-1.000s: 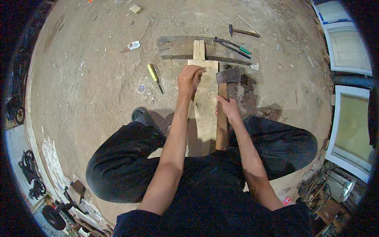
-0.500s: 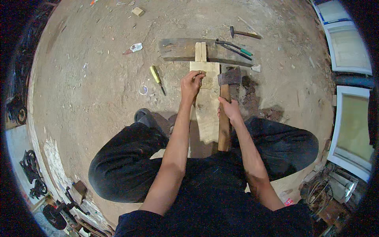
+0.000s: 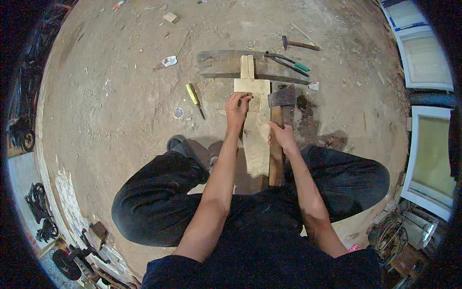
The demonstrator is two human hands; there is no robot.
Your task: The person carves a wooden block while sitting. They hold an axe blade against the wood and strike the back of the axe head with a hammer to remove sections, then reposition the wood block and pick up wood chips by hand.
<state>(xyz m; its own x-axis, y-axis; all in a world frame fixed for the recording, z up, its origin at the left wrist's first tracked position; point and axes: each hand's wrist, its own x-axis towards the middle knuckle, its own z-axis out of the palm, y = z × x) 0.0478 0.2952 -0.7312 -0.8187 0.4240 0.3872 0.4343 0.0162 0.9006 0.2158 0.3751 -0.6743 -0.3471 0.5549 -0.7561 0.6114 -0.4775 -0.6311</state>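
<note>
A hatchet (image 3: 276, 161) with a dark steel head and wooden handle is gripped by my right hand (image 3: 282, 135) partway down the handle, the head pointing away from me. Beside it, a pale wooden board (image 3: 255, 132) lies between my legs, its narrow far end resting over a dark weathered plank (image 3: 219, 62). Over the board's left edge, near its wider part, my left hand (image 3: 236, 110) has thumb and fingertips pinched together. Whatever sits between those fingertips is too small to name.
A yellow-handled chisel-like tool (image 3: 193, 96) lies on the ground at left. Green-handled pincers (image 3: 288, 62) rest on the plank's right part, and a hammer (image 3: 301, 45) lies beyond. White-framed windows (image 3: 428, 159) lean along the right side. A small wood block (image 3: 171, 18) is far left.
The view has shifted slightly, so everything sits a little lower and to the right. Both hands keep nearly the same pose over the board and on the hatchet.
</note>
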